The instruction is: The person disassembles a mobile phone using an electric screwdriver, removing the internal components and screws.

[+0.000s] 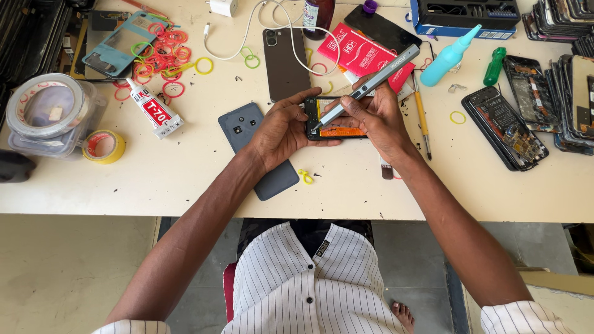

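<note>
The left hand (281, 131) clamps an opened phone (337, 120) flat on the desk (185, 173), steadying it. The right hand's (377, 117) grip pinches a grey electric screwdriver (371, 83), tip angled into the phone's left end.

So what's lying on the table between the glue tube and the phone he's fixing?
In the head view, a grey phone back cover lies between the glue tube and the opened phone, partly under the left hand.
</note>
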